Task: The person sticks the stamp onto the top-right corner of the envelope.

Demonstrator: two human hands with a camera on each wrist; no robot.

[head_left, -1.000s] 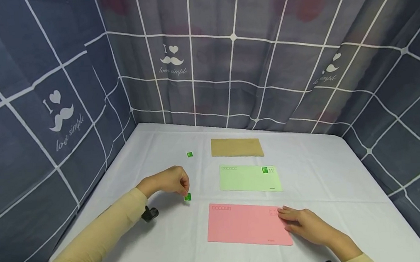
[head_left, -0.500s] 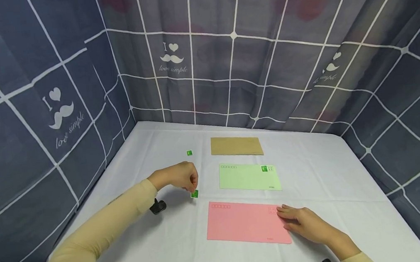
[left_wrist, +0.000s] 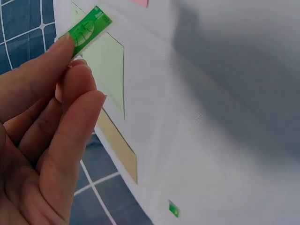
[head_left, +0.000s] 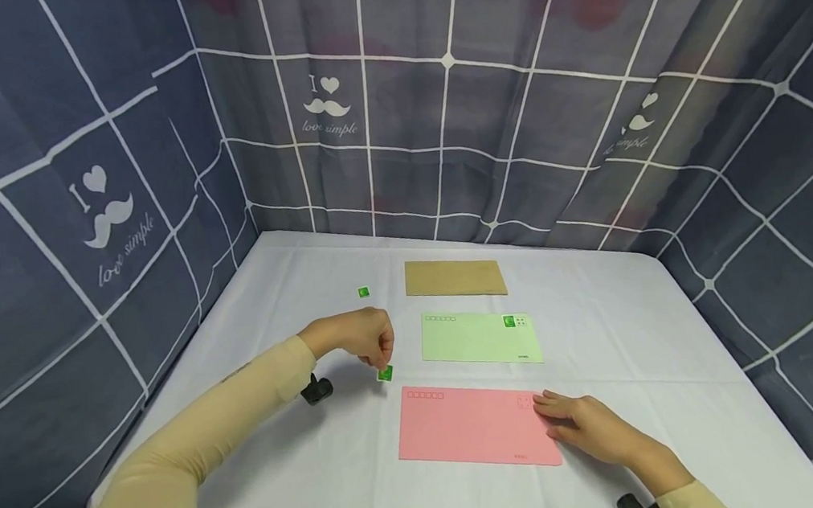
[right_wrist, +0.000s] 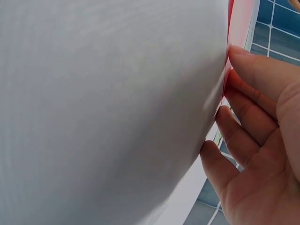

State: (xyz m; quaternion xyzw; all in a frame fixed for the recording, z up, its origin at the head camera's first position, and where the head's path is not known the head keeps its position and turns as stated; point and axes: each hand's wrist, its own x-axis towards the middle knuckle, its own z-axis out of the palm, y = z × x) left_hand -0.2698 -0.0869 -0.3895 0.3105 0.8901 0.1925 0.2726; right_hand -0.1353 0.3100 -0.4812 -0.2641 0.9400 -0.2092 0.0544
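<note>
My left hand (head_left: 363, 337) pinches a green postage stamp (left_wrist: 89, 32) by one end between thumb and index finger, held above the white table left of the envelopes. My right hand (head_left: 596, 429) rests at the right edge of the pink envelope (head_left: 465, 430), fingers extended over its top right corner by the printed stamp box. In the right wrist view the fingertips (right_wrist: 234, 50) touch the envelope's edge and the tabletop. Behind it lies a light green envelope (head_left: 472, 341) with a green stamp (head_left: 509, 321) at its upper right.
A brown envelope (head_left: 455, 277) lies at the back of the white-clothed table (head_left: 600, 310). Another green stamp (head_left: 363, 292) lies to its left. Dark checked curtains (head_left: 408, 108) enclose the back and both sides.
My left hand has moved to the right with the stamp, towards the pink envelope. The right hand has stayed at the pink envelope's edge.
</note>
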